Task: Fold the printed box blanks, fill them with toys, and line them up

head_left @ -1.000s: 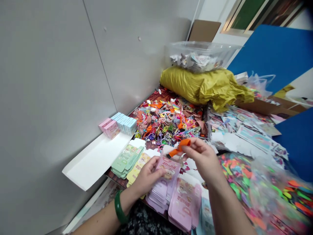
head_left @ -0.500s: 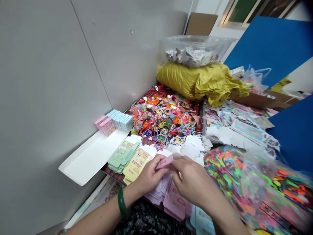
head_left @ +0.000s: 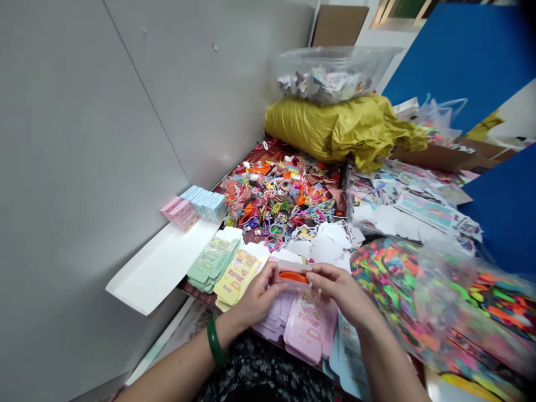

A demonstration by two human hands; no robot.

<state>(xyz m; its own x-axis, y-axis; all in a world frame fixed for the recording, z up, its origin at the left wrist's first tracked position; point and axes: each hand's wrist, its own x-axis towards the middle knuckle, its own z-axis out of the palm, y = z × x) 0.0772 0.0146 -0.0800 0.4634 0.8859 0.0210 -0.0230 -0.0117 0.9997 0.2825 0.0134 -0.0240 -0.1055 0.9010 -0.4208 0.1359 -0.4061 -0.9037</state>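
Note:
Both hands hold a small pink card box at the front of the table, with an orange hair accessory showing in its opening. My left hand, with a green bangle on its wrist, grips the box's left end. My right hand pinches the right end. Just below the hands lie stacks of flat pink printed cards. To the left are stacks of yellow cards and green cards.
A heap of colourful hair ties and clips lies behind the hands, beside small pink and blue boxes on a long white tray. A grey wall bounds the left. Right are printed sheets and a bag of bright pieces.
The orange piece has gone from my right hand's fingers into the pink box, which both hands now hold. The view has shifted slightly.

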